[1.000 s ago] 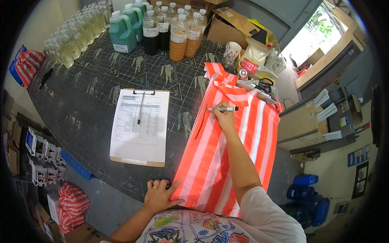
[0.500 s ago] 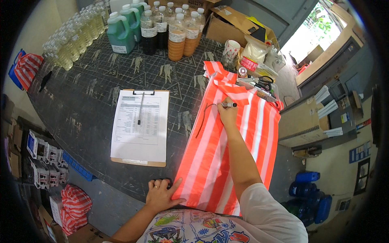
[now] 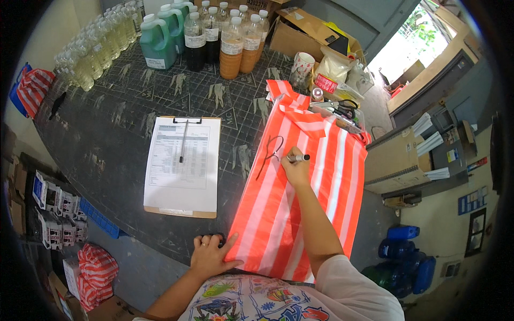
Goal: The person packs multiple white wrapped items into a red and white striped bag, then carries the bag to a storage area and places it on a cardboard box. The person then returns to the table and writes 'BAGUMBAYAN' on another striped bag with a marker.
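A stack of red, pink and white striped plastic bags (image 3: 337,219) lies on the dark table (image 3: 118,171), with dark marker strokes on its upper left part. My right hand (image 3: 296,170) is closed on a marker (image 3: 299,158), held over those strokes. My left hand (image 3: 210,255) rests at the table's near edge, fingers apart, its thumb and finger touching the bags' lower left corner. Left of the bags lies a clipboard with printed sheets (image 3: 181,182) and a pen (image 3: 184,144) on it. Scissors (image 3: 348,109) lie in a container (image 3: 348,124) just beyond the bags.
Several clear bottles (image 3: 96,53), green jugs (image 3: 158,45) and dark and orange-filled bottles (image 3: 230,59) line the table's far side, near cardboard boxes (image 3: 292,40) and a cup (image 3: 302,67). Cartons (image 3: 396,166) stand at right, blue containers (image 3: 404,254) on the floor, a doorway (image 3: 396,48) beyond.
The single long stroke has gained a curved loop at its top right. My right hand has moved down and a little right with the marker. My left hand stays at the corner.
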Action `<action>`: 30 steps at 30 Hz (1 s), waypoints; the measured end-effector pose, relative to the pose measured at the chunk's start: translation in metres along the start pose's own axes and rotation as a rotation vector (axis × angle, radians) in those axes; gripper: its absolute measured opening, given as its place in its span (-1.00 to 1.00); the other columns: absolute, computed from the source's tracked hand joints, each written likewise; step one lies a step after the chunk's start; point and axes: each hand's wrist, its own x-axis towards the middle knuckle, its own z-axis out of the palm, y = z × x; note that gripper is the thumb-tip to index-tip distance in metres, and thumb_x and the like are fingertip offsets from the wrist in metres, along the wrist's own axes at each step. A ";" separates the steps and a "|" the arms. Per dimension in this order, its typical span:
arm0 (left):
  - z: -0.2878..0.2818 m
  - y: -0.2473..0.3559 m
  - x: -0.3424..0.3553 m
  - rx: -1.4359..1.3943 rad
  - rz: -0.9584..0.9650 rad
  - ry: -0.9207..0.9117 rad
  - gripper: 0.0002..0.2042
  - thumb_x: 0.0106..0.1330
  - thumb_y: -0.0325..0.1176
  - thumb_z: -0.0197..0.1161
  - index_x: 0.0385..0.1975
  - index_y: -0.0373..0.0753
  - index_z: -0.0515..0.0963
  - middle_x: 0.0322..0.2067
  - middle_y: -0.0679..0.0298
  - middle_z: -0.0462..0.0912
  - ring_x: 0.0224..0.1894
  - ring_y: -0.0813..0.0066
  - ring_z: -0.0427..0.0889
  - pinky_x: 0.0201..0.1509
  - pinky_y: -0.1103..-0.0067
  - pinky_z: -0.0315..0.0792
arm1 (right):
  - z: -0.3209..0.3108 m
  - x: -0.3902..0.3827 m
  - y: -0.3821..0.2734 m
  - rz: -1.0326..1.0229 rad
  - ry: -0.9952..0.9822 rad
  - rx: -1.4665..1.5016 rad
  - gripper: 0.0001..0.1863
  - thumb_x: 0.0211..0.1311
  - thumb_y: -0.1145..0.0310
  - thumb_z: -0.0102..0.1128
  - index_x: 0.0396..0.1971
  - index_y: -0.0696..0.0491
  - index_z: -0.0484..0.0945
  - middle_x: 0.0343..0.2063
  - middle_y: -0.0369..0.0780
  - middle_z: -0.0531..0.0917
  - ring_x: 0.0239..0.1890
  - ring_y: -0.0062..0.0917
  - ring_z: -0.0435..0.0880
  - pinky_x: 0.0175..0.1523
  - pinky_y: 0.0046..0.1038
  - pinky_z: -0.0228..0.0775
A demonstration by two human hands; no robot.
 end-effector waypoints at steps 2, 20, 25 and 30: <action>0.000 0.000 0.001 0.000 0.002 -0.001 -0.19 0.06 0.43 0.32 0.30 0.14 0.54 -0.18 0.18 0.48 -0.12 0.17 0.38 0.05 0.20 0.18 | -0.003 -0.017 -0.002 0.122 -0.095 0.076 -0.80 0.13 0.53 0.26 -0.54 0.08 0.38 -0.65 -0.40 0.36 -0.55 -0.73 0.31 -0.43 -0.55 0.20; 0.001 0.003 -0.001 0.026 -0.002 -0.019 -0.17 0.03 0.44 0.33 0.31 0.13 0.53 -0.18 0.17 0.46 -0.12 0.18 0.35 0.04 0.22 0.16 | -0.034 0.052 0.032 0.161 0.103 0.506 -0.80 0.26 0.56 0.27 -0.46 0.10 0.40 -0.53 -0.20 0.60 -0.53 -0.61 0.52 -0.42 -0.54 0.34; -0.003 0.004 -0.001 0.022 0.007 -0.002 -0.19 0.07 0.40 0.33 0.33 0.12 0.51 -0.17 0.19 0.47 -0.14 0.21 0.36 0.03 0.22 0.17 | -0.024 0.058 0.044 0.140 0.118 0.402 -0.81 0.22 0.53 0.31 -0.49 0.12 0.44 -0.55 -0.21 0.63 -0.54 -0.61 0.58 -0.38 -0.51 0.45; -0.008 0.007 0.001 0.016 -0.002 -0.026 -0.20 0.10 0.39 0.32 0.33 0.12 0.50 -0.17 0.22 0.46 -0.14 0.23 0.36 0.03 0.22 0.17 | -0.022 0.059 0.045 0.120 0.122 0.292 -0.82 0.17 0.53 0.31 -0.48 0.13 0.44 -0.57 -0.23 0.62 -0.54 -0.59 0.60 -0.38 -0.48 0.47</action>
